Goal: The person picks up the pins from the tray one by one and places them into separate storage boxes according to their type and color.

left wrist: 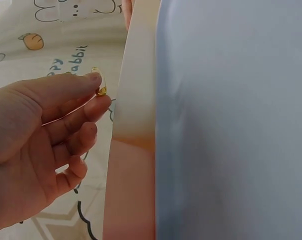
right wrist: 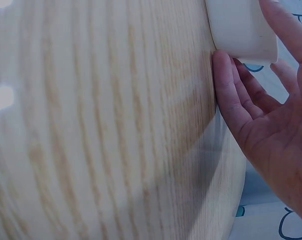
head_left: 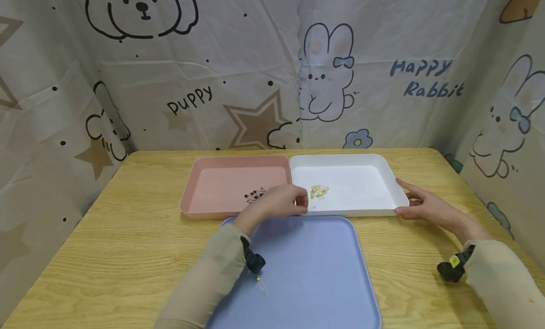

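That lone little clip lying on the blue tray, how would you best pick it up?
Pinch the clip across its thin wire sides with fingertips, coming straight down from above. It lies flat on the blue tray, beside the left sleeve, so there is nothing to get under.

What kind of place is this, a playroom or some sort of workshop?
Probably a small staged sorting station, not a workshop: a wooden table enclosed by cartoon-printed curtains, with a pink tray, white tray and blue tray laid out.

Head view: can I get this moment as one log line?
left hand: pinches small gold clip | right hand: touches white plastic tray
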`<state>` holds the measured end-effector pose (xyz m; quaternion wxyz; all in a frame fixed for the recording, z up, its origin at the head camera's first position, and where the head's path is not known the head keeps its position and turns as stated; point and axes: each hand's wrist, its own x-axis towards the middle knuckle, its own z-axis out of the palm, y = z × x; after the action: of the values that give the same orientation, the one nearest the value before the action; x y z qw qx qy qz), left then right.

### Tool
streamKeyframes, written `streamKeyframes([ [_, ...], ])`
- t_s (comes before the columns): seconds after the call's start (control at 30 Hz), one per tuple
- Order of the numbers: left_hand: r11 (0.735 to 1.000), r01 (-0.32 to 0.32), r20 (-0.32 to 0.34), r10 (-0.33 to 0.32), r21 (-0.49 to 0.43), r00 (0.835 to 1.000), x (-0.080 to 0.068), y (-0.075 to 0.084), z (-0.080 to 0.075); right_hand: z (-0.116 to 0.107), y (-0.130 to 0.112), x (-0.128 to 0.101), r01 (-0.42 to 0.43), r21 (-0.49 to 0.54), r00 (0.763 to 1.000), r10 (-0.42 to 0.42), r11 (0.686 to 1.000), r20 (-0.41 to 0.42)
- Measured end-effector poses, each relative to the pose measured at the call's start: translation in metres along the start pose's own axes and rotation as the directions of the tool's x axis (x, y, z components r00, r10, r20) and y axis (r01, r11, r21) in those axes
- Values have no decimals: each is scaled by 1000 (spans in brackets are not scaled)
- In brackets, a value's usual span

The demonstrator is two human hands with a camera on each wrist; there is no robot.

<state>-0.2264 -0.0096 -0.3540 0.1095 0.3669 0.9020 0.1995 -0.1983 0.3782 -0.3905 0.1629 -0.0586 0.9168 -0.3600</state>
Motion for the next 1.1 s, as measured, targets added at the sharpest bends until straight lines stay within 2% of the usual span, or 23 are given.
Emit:
streamKeyframes([
  [0.4,992,79,-74,-86,-96,994,29,-2,5,1,1,1,-2,-12,1000,2,1000,-7],
  [0.77,987,103,-59,-111,-127,992,54,-9,14,2,2,-1,-19,-16,1000,19,1000,-11],
  [0.93,986,132,-55,-138,-100,989,61,-13,19,2,-1,-1,-21,-9,1000,21,1000,-7],
  [1.1,989,147,-48,-147,4,988,67,-14,23,1,-1,-1,-14,-5,1000,14,1000,-4],
])
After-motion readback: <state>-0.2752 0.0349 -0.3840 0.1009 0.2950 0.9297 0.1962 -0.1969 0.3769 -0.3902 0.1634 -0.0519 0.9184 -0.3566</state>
